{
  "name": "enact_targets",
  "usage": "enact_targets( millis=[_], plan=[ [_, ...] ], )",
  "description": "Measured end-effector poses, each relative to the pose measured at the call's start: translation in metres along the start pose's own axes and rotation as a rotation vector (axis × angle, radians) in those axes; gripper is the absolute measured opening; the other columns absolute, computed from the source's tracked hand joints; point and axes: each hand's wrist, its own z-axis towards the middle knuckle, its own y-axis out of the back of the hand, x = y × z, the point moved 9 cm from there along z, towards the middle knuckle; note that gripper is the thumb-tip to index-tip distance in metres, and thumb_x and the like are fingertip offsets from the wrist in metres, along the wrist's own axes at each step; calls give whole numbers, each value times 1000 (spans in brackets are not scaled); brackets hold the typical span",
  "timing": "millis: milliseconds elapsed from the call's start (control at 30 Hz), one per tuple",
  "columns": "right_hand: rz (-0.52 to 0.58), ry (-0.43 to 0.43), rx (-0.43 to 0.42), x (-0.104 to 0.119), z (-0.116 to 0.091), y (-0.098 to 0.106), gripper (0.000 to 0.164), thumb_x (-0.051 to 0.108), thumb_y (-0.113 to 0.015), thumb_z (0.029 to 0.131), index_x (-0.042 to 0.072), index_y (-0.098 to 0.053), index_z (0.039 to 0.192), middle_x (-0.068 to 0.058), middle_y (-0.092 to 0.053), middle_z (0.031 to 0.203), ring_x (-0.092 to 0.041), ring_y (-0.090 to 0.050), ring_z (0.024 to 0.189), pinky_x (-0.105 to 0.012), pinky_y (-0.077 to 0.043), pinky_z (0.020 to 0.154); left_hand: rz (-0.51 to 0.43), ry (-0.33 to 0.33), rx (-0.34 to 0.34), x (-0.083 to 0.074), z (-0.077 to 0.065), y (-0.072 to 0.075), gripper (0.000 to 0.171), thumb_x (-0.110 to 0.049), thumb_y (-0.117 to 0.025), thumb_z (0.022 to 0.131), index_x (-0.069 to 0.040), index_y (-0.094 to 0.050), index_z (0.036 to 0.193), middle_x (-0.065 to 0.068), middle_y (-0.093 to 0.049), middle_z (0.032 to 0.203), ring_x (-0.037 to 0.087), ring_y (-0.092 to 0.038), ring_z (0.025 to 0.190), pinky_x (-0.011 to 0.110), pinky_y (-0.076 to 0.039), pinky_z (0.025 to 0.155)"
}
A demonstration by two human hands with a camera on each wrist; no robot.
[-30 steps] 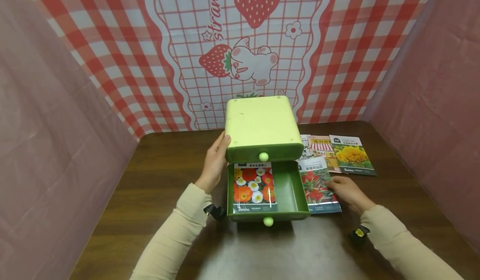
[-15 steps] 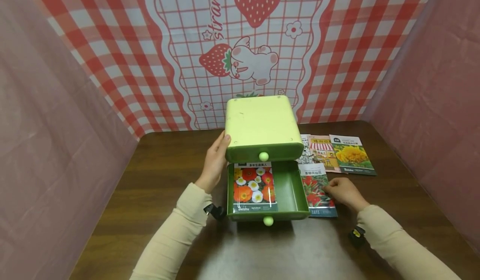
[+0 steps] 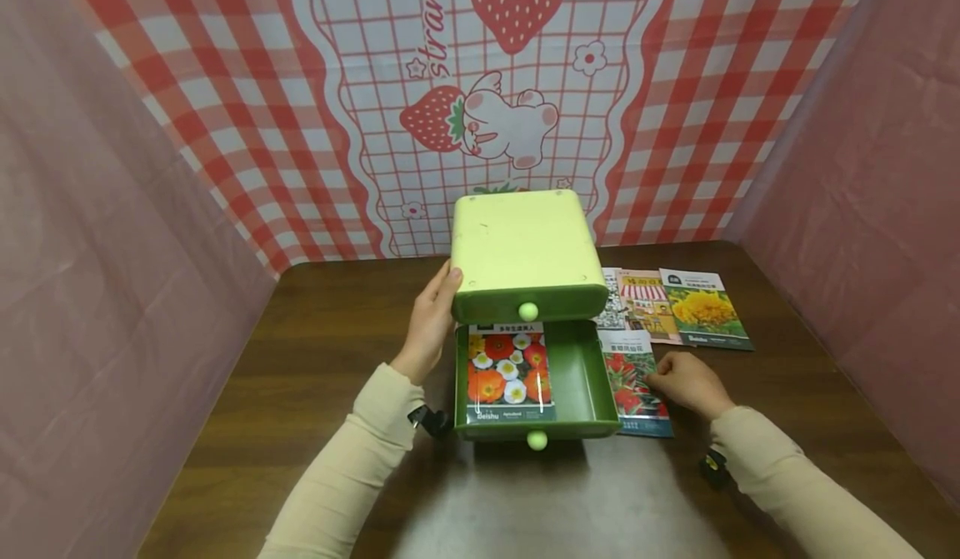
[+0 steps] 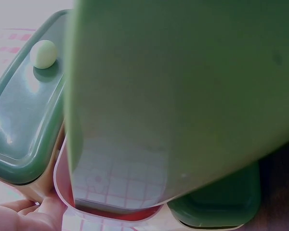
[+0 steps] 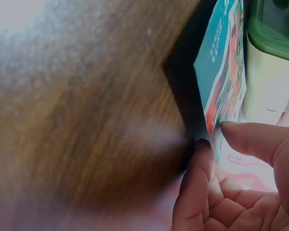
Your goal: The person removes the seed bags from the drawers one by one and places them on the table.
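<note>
Cream fabric covers both forearms, the left sleeve (image 3: 337,467) and the right sleeve (image 3: 810,484) reaching forward over a dark brown wooden table (image 3: 315,334) that shines with pale glare at its near side. Just beyond the glare sits a round light-green knob (image 3: 537,441) on the front of a green drawer (image 3: 581,384), which is pulled out. Inside it, toward its left side, lies a poppy packet (image 3: 510,376) printed with orange, red, yellow and white blooms.

Beside the drawer's right wall is a red-flower packet (image 3: 633,384). The right hand (image 3: 690,384) pinches its right edge between thumb and fingers; the right wrist view shows the packet tilted, with a shadow on the wood beside it. Whether its left edge touches the drawer cannot be told.

The left hand (image 3: 427,330) rests against the left side of the pale yellow-green cabinet (image 3: 525,242), its thumb at the front corner and its fingers extended rather than curled. Above the drawer, a closed upper drawer (image 3: 487,305) bears a matching knob (image 3: 528,312).

Farther back on the right lie a partly hidden white packet (image 3: 611,301), a pink packet (image 3: 648,305) with a striped awning and a yellow-flower packet (image 3: 705,309). Behind everything hangs a red-and-white checked cloth (image 3: 247,117) with strawberries.
</note>
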Motion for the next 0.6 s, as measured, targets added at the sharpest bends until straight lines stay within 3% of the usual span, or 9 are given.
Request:
enact_targets(
  millis=[233,600],
  plan=[
    [-55,-7,-6,3,0,3,27,29,-67,88,6,-55,78,-4,-51,73,-19,-47,66,-29,-34,56,-8,4,3,1,1,0,62,-52,-48,100,-25,-33,154,-3,-34,158,19,-39,140,46,-38,114],
    [-85,-7,0,1,4,5,29,28,-68,86,0,-63,91,-13,-64,89,-23,-56,75,-37,-47,64,-12,9,-9,1,1,1,62,-52,-49,99,-26,-35,153,-3,-36,158,20,-43,138,46,-40,112]
  ],
)
